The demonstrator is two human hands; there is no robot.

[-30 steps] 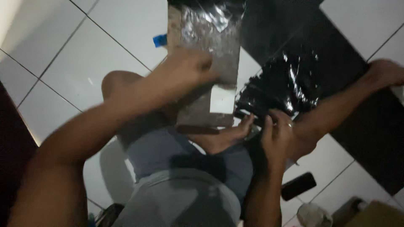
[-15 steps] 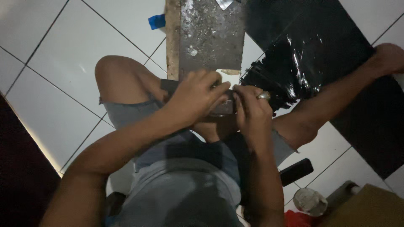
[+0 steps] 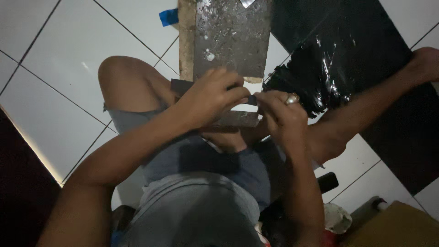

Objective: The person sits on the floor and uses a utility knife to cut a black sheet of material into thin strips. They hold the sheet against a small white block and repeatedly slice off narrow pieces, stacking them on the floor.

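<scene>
A thin dark strip (image 3: 183, 86) sits at the near end of a worn grey board (image 3: 231, 39); the left hand (image 3: 208, 98) closes over it, fingers curled; the right hand (image 3: 283, 116), ring on one finger, pinches its other end; crumpled black plastic sheet (image 3: 315, 77) lies just beside, on white floor tiles (image 3: 68, 55)

Left forearm ran diagonally up from lower left, wrist bent slightly inward. Left hand (image 3: 211, 97) curled, knuckles up, fingers closed in grasp. Right forearm rose nearly vertical from bottom edge. Right hand (image 3: 282, 114) bent at wrist, fingertips pinched together toward left hand, ring on one finger. Both hands nearly touching over lap. Bare legs spread, right leg stretched out.
</scene>
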